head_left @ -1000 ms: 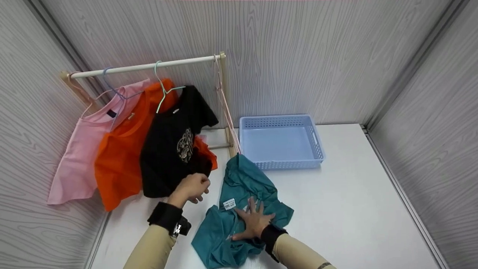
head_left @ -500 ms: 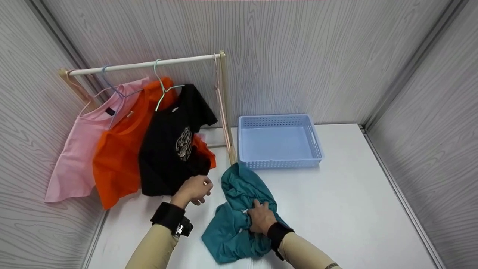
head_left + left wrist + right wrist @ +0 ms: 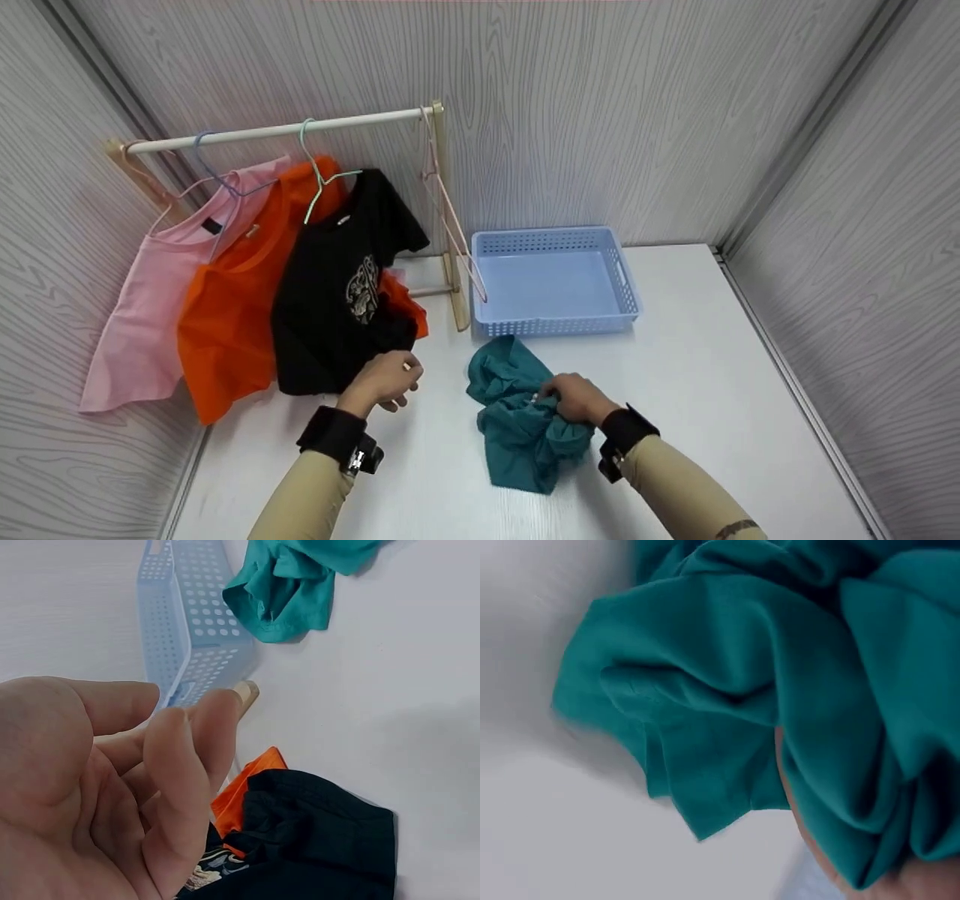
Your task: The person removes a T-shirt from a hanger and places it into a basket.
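Observation:
My right hand point(image 3: 577, 397) grips a bunched teal garment point(image 3: 517, 442) in front of the basket. In the right wrist view the teal cloth point(image 3: 720, 660) hangs in folds over most of the hand. My left hand point(image 3: 386, 379) hovers beside the lower hem of a black T-shirt point(image 3: 337, 300), fingers loosely curled around nothing. The left wrist view shows that hand point(image 3: 127, 787) with a gap between thumb and fingertips. A pink hanger point(image 3: 459, 225) dangles bare at the right end of the rack's white rail point(image 3: 375, 118).
An orange shirt point(image 3: 232, 300) and a pink shirt point(image 3: 142, 322) hang left of the black one. Behind the teal garment stands a light blue perforated basket point(image 3: 555, 327) against the back wall. The rack's wooden foot point(image 3: 459, 307) sits close to its left side.
My right hand has gone from lying spread on the teal garment to bunching it up and pulling it rightward, off the pink hanger, which swings free. My left hand has barely moved.

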Demonstrator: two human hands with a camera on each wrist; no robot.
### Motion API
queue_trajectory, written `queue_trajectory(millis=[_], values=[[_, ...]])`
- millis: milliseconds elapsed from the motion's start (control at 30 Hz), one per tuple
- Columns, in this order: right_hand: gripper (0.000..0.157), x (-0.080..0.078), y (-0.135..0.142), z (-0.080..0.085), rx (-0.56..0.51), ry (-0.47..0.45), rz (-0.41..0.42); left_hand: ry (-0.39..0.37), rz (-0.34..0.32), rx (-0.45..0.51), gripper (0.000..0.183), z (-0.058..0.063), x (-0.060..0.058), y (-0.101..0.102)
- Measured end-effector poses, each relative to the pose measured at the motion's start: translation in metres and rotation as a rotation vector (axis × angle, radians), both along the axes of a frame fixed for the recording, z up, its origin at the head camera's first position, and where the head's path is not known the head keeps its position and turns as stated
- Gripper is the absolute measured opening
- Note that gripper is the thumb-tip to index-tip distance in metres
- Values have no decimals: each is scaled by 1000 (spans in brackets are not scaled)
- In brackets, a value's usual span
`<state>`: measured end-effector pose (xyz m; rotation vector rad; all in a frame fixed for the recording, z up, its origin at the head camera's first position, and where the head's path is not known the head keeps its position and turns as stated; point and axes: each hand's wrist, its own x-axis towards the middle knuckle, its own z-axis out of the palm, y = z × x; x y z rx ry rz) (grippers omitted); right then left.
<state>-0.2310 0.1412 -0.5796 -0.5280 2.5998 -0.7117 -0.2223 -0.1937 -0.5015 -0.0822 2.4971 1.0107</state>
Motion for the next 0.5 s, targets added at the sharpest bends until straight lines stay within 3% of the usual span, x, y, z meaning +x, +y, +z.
queue_trajectory(millis=[267,500], values=[[37,-45,37,71,-48,123,-24,8,-13,-1,26,-3,-5,1],[33,-88,54,147,-13,252,-165,22,0,19,26,0,-4,1]])
